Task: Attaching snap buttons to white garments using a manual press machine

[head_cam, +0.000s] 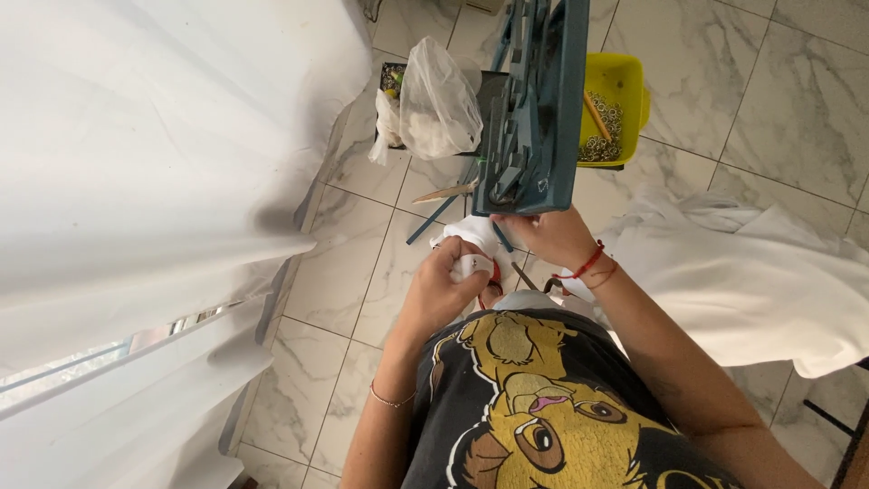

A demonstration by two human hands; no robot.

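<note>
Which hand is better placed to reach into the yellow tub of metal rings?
The right hand, probably. It sits at the bottom edge of the blue tool, on the same side as the yellow tub. The left hand is lower, gripping white cloth.

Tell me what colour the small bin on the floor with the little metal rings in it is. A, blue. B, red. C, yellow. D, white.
C: the bin on the marble floor beside the dark teal frame is bright yellow, with small metal rings heaped inside.
</note>
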